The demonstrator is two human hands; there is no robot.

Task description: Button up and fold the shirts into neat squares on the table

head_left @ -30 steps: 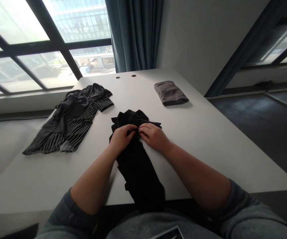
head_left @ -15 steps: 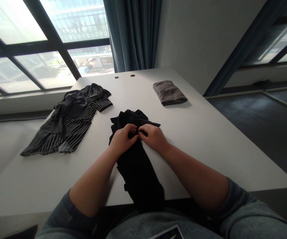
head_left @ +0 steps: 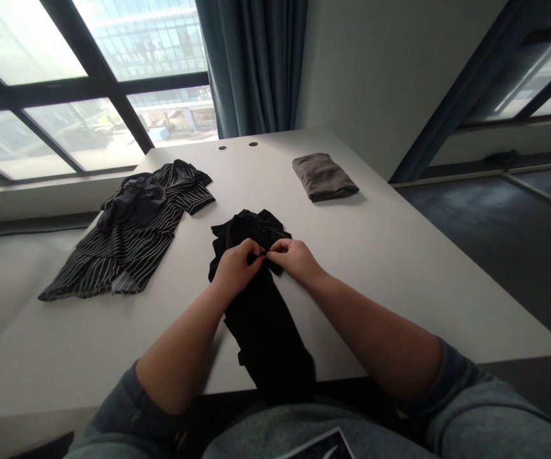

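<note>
A black garment (head_left: pixel 270 331) lies lengthwise on the white table (head_left: pixel 390 280), its bunched end away from me and its near end reaching over the table's front edge. My left hand (head_left: pixel 237 264) pinches the cloth close to the bunched part, thumb against fingers. Just beside it, my right hand (head_left: pixel 294 258) pinches the same garment, and the fingertips of both hands nearly meet. The small bit of cloth between the fingertips is too dark to make out. Whether the garment is a shirt or trousers I cannot tell.
On the left of the table lies a rumpled black-and-white striped garment (head_left: pixel 122 248) with a dark piece of cloth on it. A folded grey-brown cloth (head_left: pixel 325 177) rests at the back right. Windows and a blue curtain (head_left: pixel 256 64) stand behind the table.
My right fingers have closed into a tighter pinch on the black garment. The flap that stuck out to the right above my right hand no longer shows there.
</note>
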